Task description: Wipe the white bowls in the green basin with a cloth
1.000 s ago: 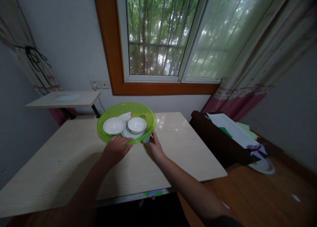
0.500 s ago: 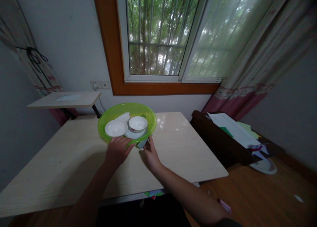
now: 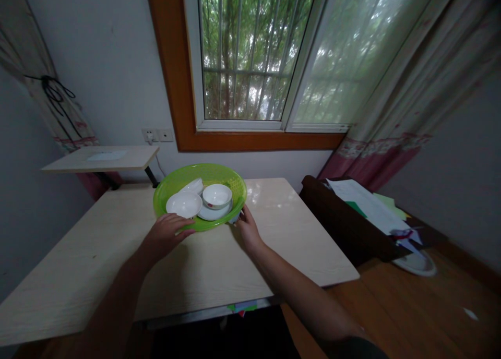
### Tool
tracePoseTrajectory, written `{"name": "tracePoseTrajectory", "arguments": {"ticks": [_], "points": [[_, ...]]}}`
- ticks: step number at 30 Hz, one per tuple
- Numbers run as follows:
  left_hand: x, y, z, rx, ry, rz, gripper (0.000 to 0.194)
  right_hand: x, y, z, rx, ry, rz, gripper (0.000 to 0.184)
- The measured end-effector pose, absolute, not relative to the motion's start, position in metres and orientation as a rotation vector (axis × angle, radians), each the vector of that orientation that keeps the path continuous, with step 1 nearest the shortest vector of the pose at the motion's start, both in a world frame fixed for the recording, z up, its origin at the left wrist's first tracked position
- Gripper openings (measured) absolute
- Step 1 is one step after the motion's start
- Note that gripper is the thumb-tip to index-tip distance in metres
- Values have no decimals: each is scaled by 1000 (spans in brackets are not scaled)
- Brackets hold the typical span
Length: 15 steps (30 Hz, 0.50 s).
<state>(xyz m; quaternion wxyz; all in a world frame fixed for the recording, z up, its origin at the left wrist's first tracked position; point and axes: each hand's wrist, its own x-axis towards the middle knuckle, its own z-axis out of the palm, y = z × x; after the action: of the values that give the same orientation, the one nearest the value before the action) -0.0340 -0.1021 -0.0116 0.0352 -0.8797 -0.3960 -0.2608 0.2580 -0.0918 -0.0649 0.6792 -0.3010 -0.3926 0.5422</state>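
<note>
A round green plastic basket (image 3: pixel 230 180) stands on the pale wooden table (image 3: pixel 274 239) near the window wall. Inside it lie a white bowl (image 3: pixel 216 195) on a white plate, a second white bowl (image 3: pixel 183 204) to its left, and another white dish behind. My left hand (image 3: pixel 166 232) rests against the basket's near rim, fingers curled at the edge. My right hand (image 3: pixel 246 227) touches the basket's right near edge and pinches a small pale thing I cannot make out.
A small side table (image 3: pixel 102 157) stands at the left by the wall socket (image 3: pixel 158 134). A dark chest (image 3: pixel 344 218) with papers (image 3: pixel 368 202) sits right of the table. A white plate (image 3: pixel 417 262) lies on the wooden floor. Curtains hang on both sides.
My left hand slid left along the basket's near rim. My right hand dipped toward the middle, then returned to the basket's right edge. The basket shifted slightly.
</note>
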Motion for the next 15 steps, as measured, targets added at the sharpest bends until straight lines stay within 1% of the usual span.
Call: {"name": "tracePoseTrajectory", "arguments": {"ticks": [4,10,12,15], "points": [[-26,-107,-16,-2648,-1254,-804,44,245,-104,-79,-693,-849,1235,86],[23,-122,-21,-2475,-1256,-891,33,222,-134,-106,-701,-844,1304,106],[36,-126,-19,-2445,-1263,-905,30,222,-135,-107,-707,-843,1309,107],[45,-129,-17,-2446,-1269,-921,29,231,-122,-100,-709,-832,1284,102]]}}
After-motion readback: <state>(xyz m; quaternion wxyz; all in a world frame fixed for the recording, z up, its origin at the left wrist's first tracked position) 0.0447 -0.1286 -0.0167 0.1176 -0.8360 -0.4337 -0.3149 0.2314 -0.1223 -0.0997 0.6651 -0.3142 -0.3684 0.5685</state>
